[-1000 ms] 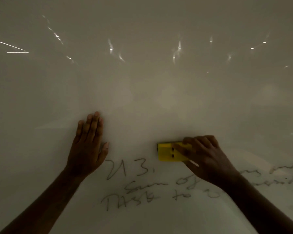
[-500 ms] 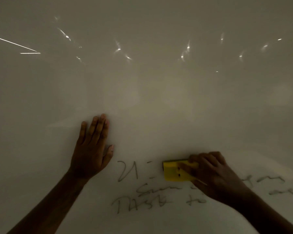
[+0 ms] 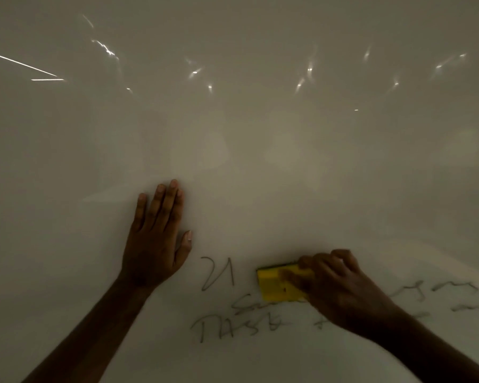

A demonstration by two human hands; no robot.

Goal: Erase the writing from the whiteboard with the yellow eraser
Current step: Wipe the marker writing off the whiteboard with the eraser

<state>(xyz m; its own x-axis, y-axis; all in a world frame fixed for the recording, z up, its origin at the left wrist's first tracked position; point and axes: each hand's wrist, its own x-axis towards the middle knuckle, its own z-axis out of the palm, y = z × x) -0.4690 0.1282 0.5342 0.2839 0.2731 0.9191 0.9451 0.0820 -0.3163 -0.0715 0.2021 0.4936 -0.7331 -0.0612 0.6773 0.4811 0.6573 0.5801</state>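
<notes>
At left, my left hand lies flat on the whiteboard, fingers straight, holding nothing. Writing sits between my hands. My right hand, fingers curled, grips the yellow eraser against the board.

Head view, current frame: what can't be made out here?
- Writing under the right hand: hidden by hand and forearm.
- Words at the right edge: cut off by the frame, faint.
- Yellow eraser: its right part covered by gripping fingers; motion-blurred.
- Whiteboard borders: outside the view.
- Left hand palm contact: only its back shows.
</notes>
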